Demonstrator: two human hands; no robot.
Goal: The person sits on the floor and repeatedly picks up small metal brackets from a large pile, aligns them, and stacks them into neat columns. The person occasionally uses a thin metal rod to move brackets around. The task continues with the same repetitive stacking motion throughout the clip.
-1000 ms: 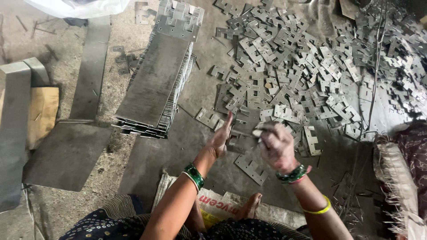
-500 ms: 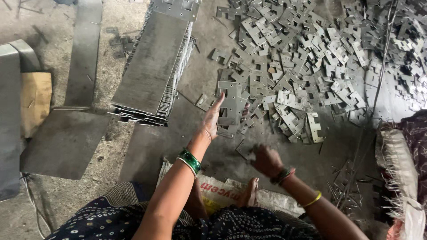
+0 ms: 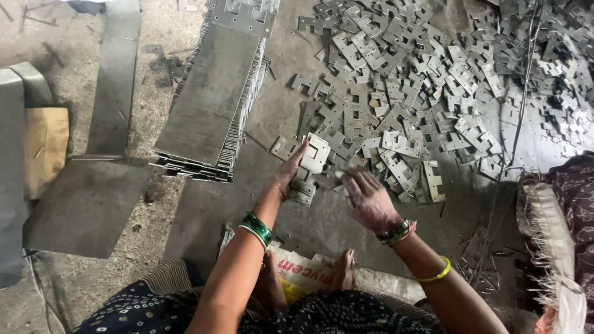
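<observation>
- My left hand (image 3: pixel 289 176) grasps a small stack of notched metal plates (image 3: pixel 309 168), held just above the floor (image 3: pixel 204 216).
- My right hand (image 3: pixel 368 201) hovers just right of that stack, fingers spread and blurred, holding nothing I can see.
- Far right lies the loose plate pile (image 3: pixel 427 93); far left, stacked long sheets (image 3: pixel 210 105).

A small stack of grey notched metal plates (image 3: pixel 308 168) stands tilted on the floor.
</observation>
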